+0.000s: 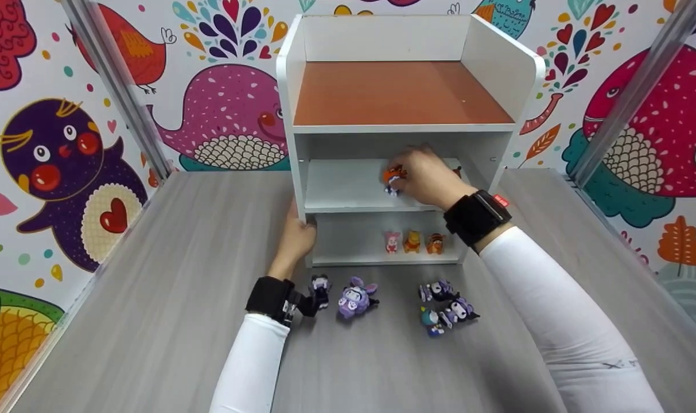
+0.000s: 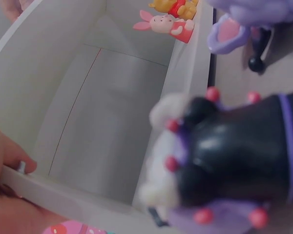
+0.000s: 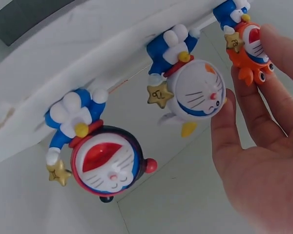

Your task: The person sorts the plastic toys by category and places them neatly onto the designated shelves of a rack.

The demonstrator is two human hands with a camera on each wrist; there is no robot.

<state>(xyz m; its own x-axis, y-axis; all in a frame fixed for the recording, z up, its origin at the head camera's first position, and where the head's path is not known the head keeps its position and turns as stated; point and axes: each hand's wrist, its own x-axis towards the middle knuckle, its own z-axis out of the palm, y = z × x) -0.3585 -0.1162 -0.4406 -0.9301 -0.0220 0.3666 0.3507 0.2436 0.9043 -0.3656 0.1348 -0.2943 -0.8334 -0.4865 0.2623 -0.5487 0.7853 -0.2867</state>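
A grey wood-grain tabletop (image 1: 152, 338) carries a white, open-fronted shelf unit (image 1: 403, 128) with a brown top board. The left hand (image 1: 296, 235) grips the unit's left front edge, thumb inside; the right hand (image 1: 425, 175) reaches over the middle shelf (image 1: 348, 183). Before the unit lie a purple, rabbit-eared plastic figure (image 1: 354, 298) and, nearer its right front corner, a cluster of black, purple and blue plastic figures (image 1: 458, 311). Toward the middle shelf's right end stand a black-and-red-hooded figure (image 3: 110, 161) and a white-hooded figure (image 3: 198, 92), each with a gold star. Beside them, near the front edge, the right fingers pinch an orange-hooded, blue-and-white plastic figure (image 3: 254, 48). This looks like placing it in the row; next calls for settling its feet, then a gentle release.
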